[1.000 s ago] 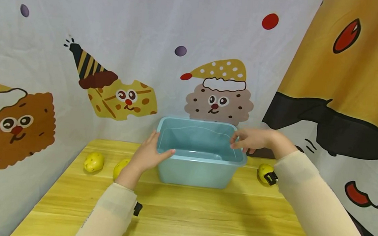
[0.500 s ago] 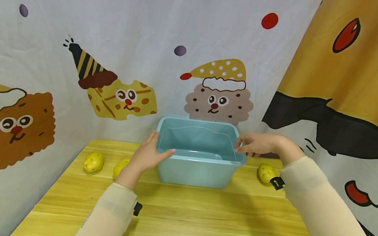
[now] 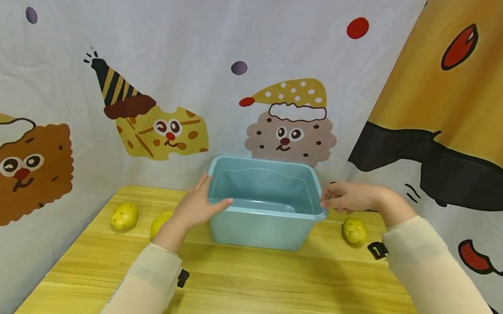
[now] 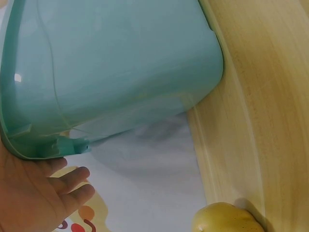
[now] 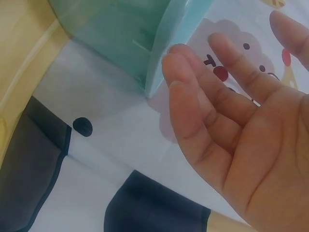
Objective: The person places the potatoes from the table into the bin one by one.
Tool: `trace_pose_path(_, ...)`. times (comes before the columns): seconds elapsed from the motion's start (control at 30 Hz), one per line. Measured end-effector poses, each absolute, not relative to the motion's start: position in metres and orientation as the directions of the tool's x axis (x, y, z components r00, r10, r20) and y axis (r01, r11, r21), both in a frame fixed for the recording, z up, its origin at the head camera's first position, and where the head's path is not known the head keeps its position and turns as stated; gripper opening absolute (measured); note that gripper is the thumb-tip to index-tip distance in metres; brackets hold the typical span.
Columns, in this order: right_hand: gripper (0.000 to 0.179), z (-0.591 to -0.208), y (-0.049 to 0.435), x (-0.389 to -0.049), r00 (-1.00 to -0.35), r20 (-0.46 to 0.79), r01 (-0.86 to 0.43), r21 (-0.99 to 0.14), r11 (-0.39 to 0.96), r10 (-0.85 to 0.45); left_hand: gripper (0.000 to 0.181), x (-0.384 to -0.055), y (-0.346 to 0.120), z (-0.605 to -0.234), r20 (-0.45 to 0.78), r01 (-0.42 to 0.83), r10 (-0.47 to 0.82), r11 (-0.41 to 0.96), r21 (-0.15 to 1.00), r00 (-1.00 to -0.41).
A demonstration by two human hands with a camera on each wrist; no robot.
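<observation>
wooden table (image 3: pixel 244 286) bears a bin (image 3: pixel 260 230) at twelve o'clock, probably light, stiff and slick, best held under its rim (image 3: pixel 269 212) at nine and three, where the left hand (image 3: pixel 198 206) is spread and the right hand (image 3: pixel 350 196) hangs loosely curled, holding nothing.

Left hand (image 3: pixel 199 205): reaches forward, away from the body, its fingers (image 4: pixel 72 180) nearly straight, with a slight relaxed bend.
Left thumb (image 3: pixel 221 205): spread away from those fingers, pointing toward the right hand (image 3: pixel 350 196).
Left wrist (image 3: pixel 170 234): straight, in line behind its hand.
Left forearm (image 3: pixel 143 282): sleeved in pale beige to just behind the wrist.
Right hand: well apart from the left, back upward, fingers loosely curved and turned toward the left hand.
Right thumb (image 5: pixel 292 36): held apart from the index finger (image 5: pixel 234 58).
Right wrist (image 3: pixel 396 208): bent inward, toward the opposite hand.
Right forearm (image 3: pixel 438 280): likewise sleeved, slanting outward from its hand.
</observation>
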State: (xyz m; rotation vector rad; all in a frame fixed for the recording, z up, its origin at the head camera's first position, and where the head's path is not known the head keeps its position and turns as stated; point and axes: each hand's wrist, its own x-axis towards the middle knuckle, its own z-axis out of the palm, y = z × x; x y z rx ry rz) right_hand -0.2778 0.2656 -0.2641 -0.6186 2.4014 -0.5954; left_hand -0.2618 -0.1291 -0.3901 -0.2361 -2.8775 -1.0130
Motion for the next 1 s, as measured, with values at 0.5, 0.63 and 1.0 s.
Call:
trace_pose_path(0.5, 0.029, -0.275, 0.288, -0.271, -0.766, -0.371, -0.298, -0.518, 0.802, -0.525, 0.108, -0.263, -0.130, -0.392, 0.131, 0.170, 0.113, 0.763, 0.624, -0.985)
trace_pose_path(0.63, 0.028, -0.279, 0.295, -0.267, -0.774, -0.364, -0.298, -0.511, 0.806, -0.517, 0.109, -0.263, -0.129, -0.393, 0.127, 0.171, 0.116, 0.757, 0.631, -0.985)
trace_pose_path(1.0, 0.030, -0.287, 0.310, -0.260, -0.794, -0.327, -0.298, -0.524, 0.797, -0.512, 0.110, -0.263, -0.130, -0.392, 0.136, 0.177, 0.117, 0.757, 0.629, -0.984)
